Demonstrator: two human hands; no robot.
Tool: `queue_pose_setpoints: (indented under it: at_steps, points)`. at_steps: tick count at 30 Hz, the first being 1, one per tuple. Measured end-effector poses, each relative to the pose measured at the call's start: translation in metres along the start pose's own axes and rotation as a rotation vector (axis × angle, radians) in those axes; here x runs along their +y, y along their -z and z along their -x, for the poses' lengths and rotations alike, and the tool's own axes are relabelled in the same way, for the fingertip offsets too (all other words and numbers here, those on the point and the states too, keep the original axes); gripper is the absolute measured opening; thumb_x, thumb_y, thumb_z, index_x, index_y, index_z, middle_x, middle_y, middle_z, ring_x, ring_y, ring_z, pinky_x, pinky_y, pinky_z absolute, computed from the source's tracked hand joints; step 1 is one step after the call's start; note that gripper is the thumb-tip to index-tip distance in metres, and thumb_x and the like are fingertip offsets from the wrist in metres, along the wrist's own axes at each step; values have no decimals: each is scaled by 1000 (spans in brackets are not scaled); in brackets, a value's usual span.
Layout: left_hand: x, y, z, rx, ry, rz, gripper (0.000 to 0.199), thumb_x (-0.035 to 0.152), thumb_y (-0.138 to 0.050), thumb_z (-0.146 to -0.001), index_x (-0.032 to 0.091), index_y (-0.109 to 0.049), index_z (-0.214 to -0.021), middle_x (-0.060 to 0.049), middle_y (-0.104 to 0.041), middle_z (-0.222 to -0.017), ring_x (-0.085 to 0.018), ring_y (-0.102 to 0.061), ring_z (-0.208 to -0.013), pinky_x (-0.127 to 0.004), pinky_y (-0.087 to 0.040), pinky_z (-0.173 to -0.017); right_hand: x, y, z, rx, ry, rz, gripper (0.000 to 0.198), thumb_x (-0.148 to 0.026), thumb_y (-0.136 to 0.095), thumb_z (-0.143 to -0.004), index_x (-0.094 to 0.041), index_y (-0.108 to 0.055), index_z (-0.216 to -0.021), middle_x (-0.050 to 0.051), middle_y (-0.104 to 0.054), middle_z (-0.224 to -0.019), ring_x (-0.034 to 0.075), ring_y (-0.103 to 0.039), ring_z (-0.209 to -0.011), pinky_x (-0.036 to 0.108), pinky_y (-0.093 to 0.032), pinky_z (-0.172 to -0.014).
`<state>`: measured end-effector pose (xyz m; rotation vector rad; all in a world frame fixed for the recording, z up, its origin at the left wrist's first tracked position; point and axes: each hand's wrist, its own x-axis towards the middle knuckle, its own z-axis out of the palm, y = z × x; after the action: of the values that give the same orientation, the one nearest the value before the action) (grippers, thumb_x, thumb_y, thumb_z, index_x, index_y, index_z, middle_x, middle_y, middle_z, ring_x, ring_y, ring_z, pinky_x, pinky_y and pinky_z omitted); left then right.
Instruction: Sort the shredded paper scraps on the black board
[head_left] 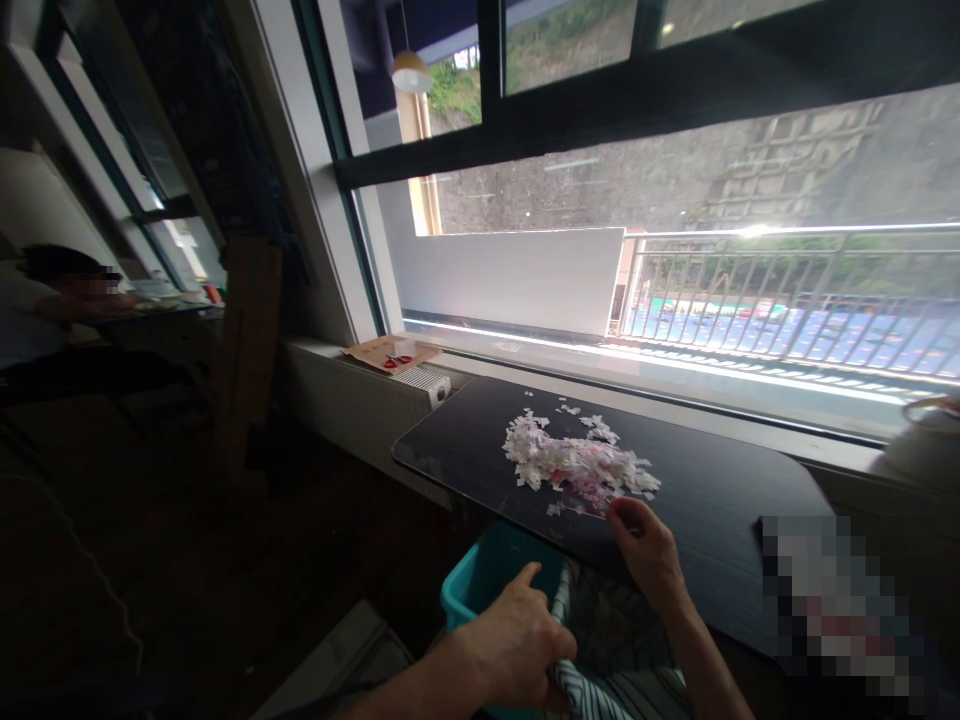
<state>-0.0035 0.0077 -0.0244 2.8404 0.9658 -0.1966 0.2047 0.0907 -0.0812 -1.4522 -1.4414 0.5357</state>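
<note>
Left hand (517, 630) reaches over a teal plastic bin (469, 575) with the index finger stretched out and the other fingers curled under; the palm side is hidden, so whether it grips the striped fabric (589, 695) beneath it cannot be told. Thumb and fingers of the right hand (619, 515) are bent close together at the near edge of a heap of paper scraps (559, 455), and whether they pinch a piece cannot be made out. This heap, white with pinkish patches, lies on the black tabletop (712, 500), a few bits scattered loose around it. The bin sits below the table edge, its lower part covered by the left hand and forearm. Pixelation masks an object (832, 590) at the table's right side, and a rounded pale vessel (922, 440) is cut off by the frame. Marks on a brown paper sheet (367, 350) under red-handled scissors (397, 361) are too small to read. Beside it shows a white ribbed unit (421, 380). A large dark-framed window looks onto a metal railing (840, 235), blue ground and a grey slope. Deep shadow covers the left, where another person (37, 310) leans at a table.
</note>
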Motion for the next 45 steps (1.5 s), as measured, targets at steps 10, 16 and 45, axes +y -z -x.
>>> queue_pose_setpoints:
  at_steps: [10,16,45]
  points:
    - [2,4,-3,-54,2,1,27,48,-71,-76,21,-69,-78,1,-61,-58,-22,-63,-73,-53,-23,-108,-8,-1,0,-94,73,-35,28,-44,-59,-76,-19,-70,-85,3,-72,-76,17,-65,-65,25,-50,-61]
    - [0,-1,-4,-44,1,-20,27,47,-72,-75,20,-69,-78,1,-61,-58,-22,-63,-73,-52,-22,-108,-9,-4,-2,-85,58,3,24,-42,-59,-76,-21,-68,-82,2,-70,-70,18,-64,-62,26,-50,-60]
    - [-4,1,2,22,-71,-54,30,51,-71,-74,21,-70,-81,1,-67,-62,-23,-64,-73,-53,-26,-105,-24,-2,10,-117,3,60,27,-43,-57,-75,-19,-67,-85,5,-72,-76,21,-67,-69,30,-51,-65]
